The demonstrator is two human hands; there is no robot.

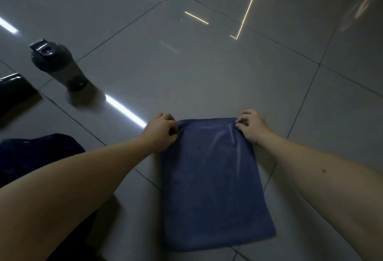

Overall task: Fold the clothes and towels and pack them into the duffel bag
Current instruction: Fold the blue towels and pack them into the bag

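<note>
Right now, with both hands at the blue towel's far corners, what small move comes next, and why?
Probably lift the far edge and draw it back onto the near edge, halving the blue rectangular towel. The left hand and right hand each pinch a far corner, and it lies flat and long on the grey tiled floor.

Left hand (160, 131), right hand (253, 126) and left forearm (83, 180) are showing bare; the bare right forearm (331, 194) is bearing a dark mole (324, 171).

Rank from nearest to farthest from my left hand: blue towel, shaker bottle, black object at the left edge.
1. Blue towel, far corner pinched by the left hand.
2. Shaker bottle, upper left.
3. Black object, far left edge.
</note>
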